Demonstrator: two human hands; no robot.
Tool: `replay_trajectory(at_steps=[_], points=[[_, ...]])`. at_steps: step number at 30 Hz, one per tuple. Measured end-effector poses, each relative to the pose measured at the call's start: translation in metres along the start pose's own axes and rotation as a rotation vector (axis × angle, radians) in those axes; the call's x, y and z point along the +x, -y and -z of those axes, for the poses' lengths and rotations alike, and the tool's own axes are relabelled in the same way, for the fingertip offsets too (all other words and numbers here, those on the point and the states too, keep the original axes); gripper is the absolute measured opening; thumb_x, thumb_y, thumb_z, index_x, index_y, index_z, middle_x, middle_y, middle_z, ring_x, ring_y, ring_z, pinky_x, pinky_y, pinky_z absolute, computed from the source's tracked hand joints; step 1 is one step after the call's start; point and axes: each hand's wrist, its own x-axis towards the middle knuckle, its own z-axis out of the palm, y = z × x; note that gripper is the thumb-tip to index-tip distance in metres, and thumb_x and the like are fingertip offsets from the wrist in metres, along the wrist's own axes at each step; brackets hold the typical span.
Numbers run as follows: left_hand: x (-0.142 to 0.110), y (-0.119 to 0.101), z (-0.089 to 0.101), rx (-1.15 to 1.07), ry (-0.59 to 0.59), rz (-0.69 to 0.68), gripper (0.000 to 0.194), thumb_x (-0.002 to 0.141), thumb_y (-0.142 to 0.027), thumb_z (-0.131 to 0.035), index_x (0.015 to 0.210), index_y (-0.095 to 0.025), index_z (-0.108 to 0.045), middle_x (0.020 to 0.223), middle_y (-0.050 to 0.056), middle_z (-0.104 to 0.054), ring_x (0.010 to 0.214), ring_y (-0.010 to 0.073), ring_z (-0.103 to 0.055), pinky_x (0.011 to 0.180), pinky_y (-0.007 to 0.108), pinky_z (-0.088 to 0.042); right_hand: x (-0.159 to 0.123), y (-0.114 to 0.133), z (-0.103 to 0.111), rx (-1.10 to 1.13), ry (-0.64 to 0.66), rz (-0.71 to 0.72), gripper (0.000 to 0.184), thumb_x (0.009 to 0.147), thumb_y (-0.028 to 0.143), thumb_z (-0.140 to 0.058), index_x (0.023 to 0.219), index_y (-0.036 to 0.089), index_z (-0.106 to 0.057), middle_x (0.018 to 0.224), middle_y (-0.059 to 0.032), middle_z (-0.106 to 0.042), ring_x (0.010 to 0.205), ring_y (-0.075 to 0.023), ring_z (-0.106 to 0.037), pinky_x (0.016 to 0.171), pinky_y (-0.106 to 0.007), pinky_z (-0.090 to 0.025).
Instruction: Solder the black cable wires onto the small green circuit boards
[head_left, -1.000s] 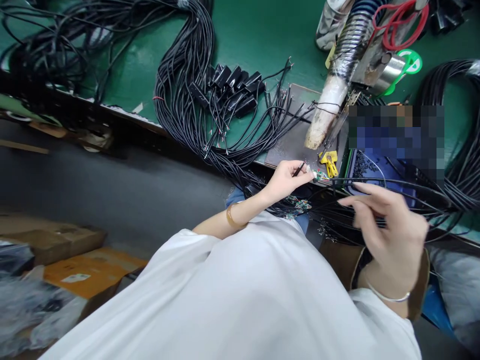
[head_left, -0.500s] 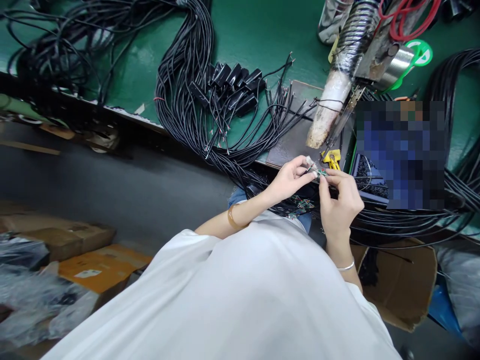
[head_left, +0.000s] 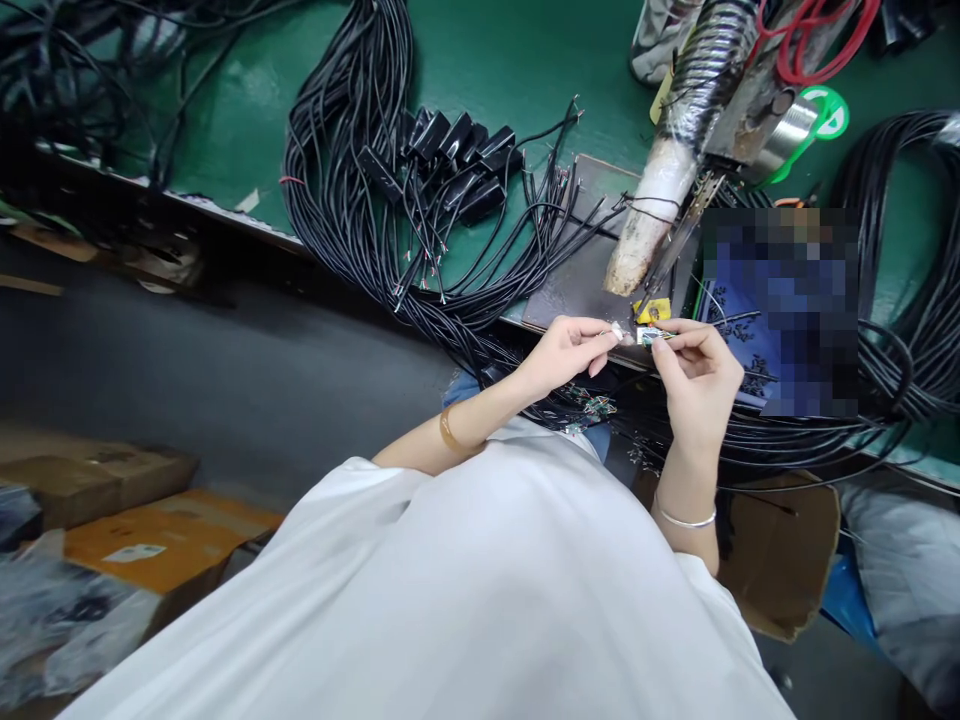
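My left hand (head_left: 574, 352) pinches a small white piece (head_left: 617, 331) at its fingertips; it could be a connector, but it is too small to tell. Between the thumb and fingers of my right hand (head_left: 699, 378) is a small circuit board (head_left: 649, 336) with thin wires. A narrow gap separates the two pieces. Just behind them, near the fingertips, lies a yellow object (head_left: 652, 310), partly hidden. Below my hands, more small green circuit boards (head_left: 596, 404) with coloured wires lie over black cables at my lap.
A bundle of black cables (head_left: 337, 200) with stripped ends and black housings (head_left: 457, 140) lies on the green table (head_left: 525, 50). A wrapped duct (head_left: 660, 190) angles down ahead, beside a solder reel (head_left: 784, 140). A blue tray (head_left: 739, 345) stands at right; cardboard boxes (head_left: 150, 530) sit lower left.
My hands have moved apart a little, the right one to the right. The white piece and the board, close together before, now show a gap. The view has shifted slightly.
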Motion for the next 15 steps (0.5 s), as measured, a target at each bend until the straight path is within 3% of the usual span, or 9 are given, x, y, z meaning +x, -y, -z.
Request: replay_trajectory(at_steps=[7, 11, 15], points=[[0.009, 0.003, 0.001, -0.028, -0.049, -0.068, 0.034, 0.072, -0.043, -0.080, 0.076, -0.010, -0.072, 0.065, -0.001, -0.060, 0.061, 0.0060, -0.047, 0.059, 0.022, -0.033, -0.001, -0.004, -0.007, 0.003, 0.018, 0.011, 0.016, 0.084, 0.029, -0.071, 0.078, 0.020, -0.060, 0.103, -0.0048, -0.069, 0.094, -0.0160, -0.070, 0.076, -0.028, -0.060], [0.013, 0.003, -0.001, -0.008, -0.097, -0.080, 0.027, 0.073, -0.038, -0.078, 0.073, -0.011, -0.073, 0.071, 0.001, -0.065, 0.069, 0.0090, -0.053, 0.069, 0.024, -0.040, 0.000, -0.007, -0.007, -0.019, 0.019, 0.052, 0.015, 0.084, 0.027, -0.070, 0.076, 0.019, -0.058, 0.104, -0.0056, -0.069, 0.096, -0.0169, -0.069, 0.076, -0.029, -0.060], [0.015, 0.001, -0.004, 0.095, -0.171, -0.147, 0.020, 0.073, -0.029, -0.074, 0.065, -0.012, -0.069, 0.063, -0.002, -0.058, 0.065, 0.0085, -0.048, 0.066, 0.024, -0.037, 0.001, -0.009, -0.009, -0.058, 0.020, 0.079, 0.016, 0.084, 0.026, -0.067, 0.076, 0.020, -0.055, 0.105, -0.0064, -0.069, 0.097, -0.0176, -0.069, 0.076, -0.030, -0.060]])
